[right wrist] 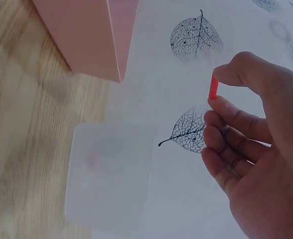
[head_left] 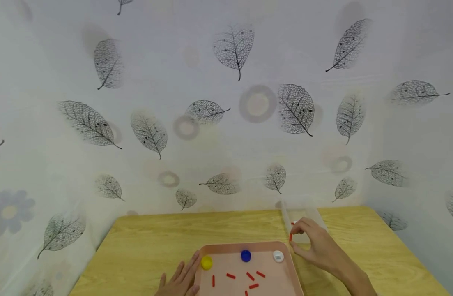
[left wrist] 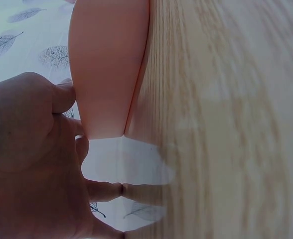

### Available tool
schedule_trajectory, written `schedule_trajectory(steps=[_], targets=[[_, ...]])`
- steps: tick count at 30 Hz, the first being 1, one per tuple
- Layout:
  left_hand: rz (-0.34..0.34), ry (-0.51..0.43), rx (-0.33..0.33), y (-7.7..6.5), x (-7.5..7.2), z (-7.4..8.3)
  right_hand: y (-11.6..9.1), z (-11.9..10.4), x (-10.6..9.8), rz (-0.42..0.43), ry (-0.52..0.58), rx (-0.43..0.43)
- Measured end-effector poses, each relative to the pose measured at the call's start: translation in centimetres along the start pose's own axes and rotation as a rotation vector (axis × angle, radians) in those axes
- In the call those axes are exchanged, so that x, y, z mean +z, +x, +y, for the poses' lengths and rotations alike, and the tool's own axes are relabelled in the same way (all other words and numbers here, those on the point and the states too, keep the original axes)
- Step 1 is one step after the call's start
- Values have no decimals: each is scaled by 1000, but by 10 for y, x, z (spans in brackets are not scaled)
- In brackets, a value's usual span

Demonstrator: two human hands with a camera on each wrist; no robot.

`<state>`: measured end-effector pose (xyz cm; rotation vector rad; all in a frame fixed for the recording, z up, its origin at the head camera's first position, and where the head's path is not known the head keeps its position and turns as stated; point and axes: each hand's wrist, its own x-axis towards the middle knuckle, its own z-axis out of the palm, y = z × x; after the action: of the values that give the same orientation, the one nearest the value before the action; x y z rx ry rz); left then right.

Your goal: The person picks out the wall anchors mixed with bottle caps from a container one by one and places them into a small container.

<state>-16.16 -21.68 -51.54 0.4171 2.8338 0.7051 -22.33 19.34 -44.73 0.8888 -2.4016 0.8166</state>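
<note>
Between thumb and forefinger my right hand (head_left: pixel 315 246) pinches a short red stick (right wrist: pixel 213 87) by its two ends. It is held up beside the right edge of a pink tray (head_left: pixel 294 271), in front of a translucent white box (head_left: pixel 285 216). My left hand (head_left: pixel 180 279) rests with spread fingers at the tray's left side, touching its wall in the left wrist view. Several red sticks (head_left: pixel 254 286) lie scattered on the tray floor. Along its back stand a yellow round cap (head_left: pixel 206 262), a blue one (head_left: pixel 246 255) and a white one (head_left: pixel 278 256).
The tray sits on a wood-grain table (head_left: pixel 148 234). Behind the table hangs a pale sheet (head_left: pixel 219 148) printed with leaves, close to its back edge. In the translucent box a bit of red shows, partly hidden by my right hand.
</note>
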Motion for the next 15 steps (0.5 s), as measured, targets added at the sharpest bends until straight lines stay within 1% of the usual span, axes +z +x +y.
schedule_trajectory(steps=[4,7,13,15], targets=[[-4,2,-1,0,0,0,4,11,-2,30,-6,-16],[-14,2,-14,0,0,0,7,19,-4,44,-14,-29],[-27,30,-56,-1,1,3,12,35,-8,30,-44,17],[-37,30,-65,-2,0,3,15,41,-9,32,-62,15]])
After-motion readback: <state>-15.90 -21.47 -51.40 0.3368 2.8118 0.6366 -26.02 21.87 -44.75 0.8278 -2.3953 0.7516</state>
